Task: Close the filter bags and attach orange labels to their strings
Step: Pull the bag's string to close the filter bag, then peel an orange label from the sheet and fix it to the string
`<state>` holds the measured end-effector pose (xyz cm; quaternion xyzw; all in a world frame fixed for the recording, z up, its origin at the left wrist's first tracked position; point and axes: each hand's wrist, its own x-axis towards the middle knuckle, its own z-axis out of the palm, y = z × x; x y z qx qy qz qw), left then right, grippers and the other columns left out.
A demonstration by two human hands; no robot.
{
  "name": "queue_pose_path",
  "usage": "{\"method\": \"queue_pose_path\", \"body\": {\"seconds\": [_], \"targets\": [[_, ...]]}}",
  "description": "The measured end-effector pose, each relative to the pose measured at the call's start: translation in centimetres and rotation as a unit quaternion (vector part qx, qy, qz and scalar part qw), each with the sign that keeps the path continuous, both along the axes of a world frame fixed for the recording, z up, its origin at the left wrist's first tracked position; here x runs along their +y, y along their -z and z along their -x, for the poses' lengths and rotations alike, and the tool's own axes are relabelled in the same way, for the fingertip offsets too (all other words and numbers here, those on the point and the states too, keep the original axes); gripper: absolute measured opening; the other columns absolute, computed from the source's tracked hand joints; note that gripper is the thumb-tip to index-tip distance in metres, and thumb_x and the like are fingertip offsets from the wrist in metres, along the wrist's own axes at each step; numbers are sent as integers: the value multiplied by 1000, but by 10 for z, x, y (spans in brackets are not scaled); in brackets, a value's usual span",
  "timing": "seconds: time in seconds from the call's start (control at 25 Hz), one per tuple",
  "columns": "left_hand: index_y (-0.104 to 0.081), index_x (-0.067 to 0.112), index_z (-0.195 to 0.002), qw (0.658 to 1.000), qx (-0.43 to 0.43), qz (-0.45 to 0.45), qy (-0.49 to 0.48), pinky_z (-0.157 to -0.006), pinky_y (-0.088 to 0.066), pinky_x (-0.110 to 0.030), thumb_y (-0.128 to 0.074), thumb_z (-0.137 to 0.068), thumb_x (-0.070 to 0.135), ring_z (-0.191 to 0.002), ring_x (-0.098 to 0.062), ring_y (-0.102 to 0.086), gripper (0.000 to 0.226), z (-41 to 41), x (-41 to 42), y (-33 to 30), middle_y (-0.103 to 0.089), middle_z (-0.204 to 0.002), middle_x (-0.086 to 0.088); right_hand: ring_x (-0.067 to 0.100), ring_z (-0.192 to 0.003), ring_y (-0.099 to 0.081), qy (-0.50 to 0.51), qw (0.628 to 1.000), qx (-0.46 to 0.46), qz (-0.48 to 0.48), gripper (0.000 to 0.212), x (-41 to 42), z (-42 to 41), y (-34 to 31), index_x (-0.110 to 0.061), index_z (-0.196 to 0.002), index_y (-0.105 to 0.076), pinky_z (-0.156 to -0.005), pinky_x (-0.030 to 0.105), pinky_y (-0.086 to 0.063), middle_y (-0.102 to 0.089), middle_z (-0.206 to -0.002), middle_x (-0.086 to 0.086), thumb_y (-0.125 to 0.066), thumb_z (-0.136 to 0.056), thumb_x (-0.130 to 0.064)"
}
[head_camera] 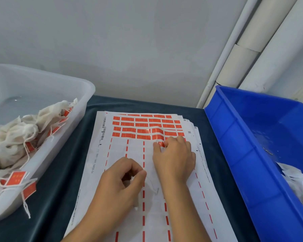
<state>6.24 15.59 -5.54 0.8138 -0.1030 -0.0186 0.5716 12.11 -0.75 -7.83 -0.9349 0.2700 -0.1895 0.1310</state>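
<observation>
- The right hand pinches an orange label at the sticker sheet's remaining rows.
- The left hand pinches a white string on the sheet's near part.
- Labelled filter bags fill the clear tub, left.

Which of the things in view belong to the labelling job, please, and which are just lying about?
Job:
- label sheet
- orange label at right hand
- string in left hand
- labelled bags
- white tub
- blue bin

Lying about:
- pipes
</observation>
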Motion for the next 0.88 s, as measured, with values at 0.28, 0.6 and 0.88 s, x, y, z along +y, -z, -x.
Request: {"method": "queue_pose_path", "body": {"seconds": [0.28, 0.6, 0.88], "targets": [[-68, 29, -80, 1000, 11, -2, -2, -72, -52, -12, -65, -95, 24, -87, -6, -63, 17, -1, -1, 1, -68, -84, 15, 12, -97, -58, 5, 999, -25, -29, 43, -4, -1, -1, -30, -103, -73, -90, 35, -53, -68, -114, -10, -52, -93, -66], [-65, 40, -85, 1000, -1, -9, 2, -72, -52, -15, -65, -95, 23, -84, -10, -63, 19, -1, -1, 1, -69, -84, 13, 19, -124, -53, -35, 999, 0, 30, 47, 1, 0, 5, -35, -135, -65, -105, 40, -47, -58, -142, -4, -47, -99, -59], [-67, 32, -80, 1000, 8, -14, -4, -69, -53, -16, -65, -96, 24, -84, -8, -64, 17, -1, 0, 0, -68, -83, 15, 19, -131, -46, -70, 996, 38, 39, 49, -4, 4, 1, -38, -146, -54, -110, 40, -44, -48, -150, -6, -42, -102, -57]]}}
